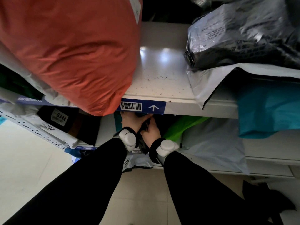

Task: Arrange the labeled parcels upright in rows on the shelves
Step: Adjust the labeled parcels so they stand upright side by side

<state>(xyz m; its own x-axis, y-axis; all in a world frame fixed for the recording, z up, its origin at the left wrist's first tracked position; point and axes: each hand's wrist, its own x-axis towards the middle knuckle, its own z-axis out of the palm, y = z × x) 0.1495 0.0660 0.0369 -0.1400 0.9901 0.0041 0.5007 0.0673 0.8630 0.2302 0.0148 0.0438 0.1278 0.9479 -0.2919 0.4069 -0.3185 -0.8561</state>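
Both hands reach under the front edge of the white upper shelf (162, 75): the left hand (131, 120) and right hand (151, 131) each close their grip on a dark plastic parcel (144, 125) on the lower shelf. A bulging orange plastic parcel (73, 51) overhangs the upper shelf's front edge at left, a crinkled grey-black plastic parcel (243, 34) sits at right.

Orange parcel (69, 51) — teal bag (267, 111) — green bag (180, 127)

Orange parcel (69, 51) crinkled matt plastic; shelf (162, 75) smooth, glossy white.
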